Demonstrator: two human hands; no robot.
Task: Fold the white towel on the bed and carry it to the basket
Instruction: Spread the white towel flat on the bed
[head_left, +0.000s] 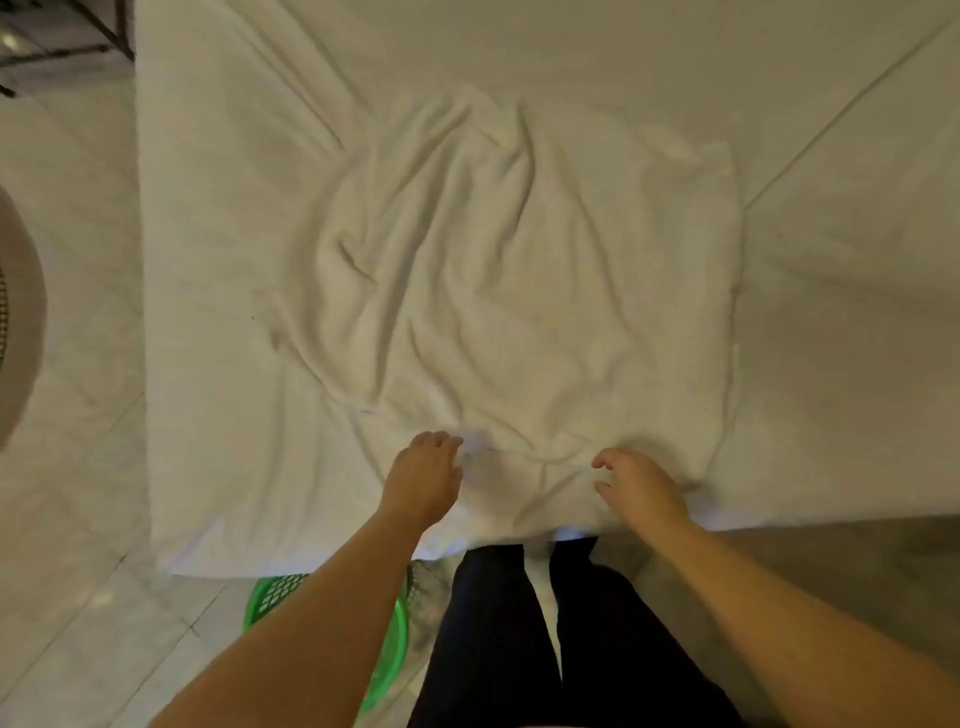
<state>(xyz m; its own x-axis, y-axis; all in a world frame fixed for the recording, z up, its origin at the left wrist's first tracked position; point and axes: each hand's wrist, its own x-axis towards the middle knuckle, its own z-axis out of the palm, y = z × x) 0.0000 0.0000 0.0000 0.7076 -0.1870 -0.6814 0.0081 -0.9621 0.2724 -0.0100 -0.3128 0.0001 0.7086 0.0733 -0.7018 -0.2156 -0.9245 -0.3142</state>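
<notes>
Here the white towel (498, 291) lies spread but rumpled on the bed (218, 218), its near edge at the mattress edge right in front of you. Your left hand (423, 480) sits palm down at the towel's near-left part, fingers curled at the cloth beside a small bright patch; whether they pinch the fabric or only rest on it I cannot tell. Your right hand (641, 486) hovers at the towel's near-right part, fingers loosely bent and spread, thumb apart, with nothing clearly gripped. Both forearms reach forward from the bottom corners, bare to the frame edge.

The towel's near hem is partly hidden behind your hands and blends into the sheet, so its exact outline is hard to trace on the left. The towel looks soft and thick, with deep folds running from its far side toward you; its right edge is straighter and shows a stitched border. The sheet under it is smoother, with a few long creases.

Below the towel, on the floor, a green plastic basket (389, 649) with a perforated wall is mostly covered by your left arm. Your dark trousers (498, 649) stand against the bed. The pale tiled floor (67, 467) lies left of the towel.
</notes>
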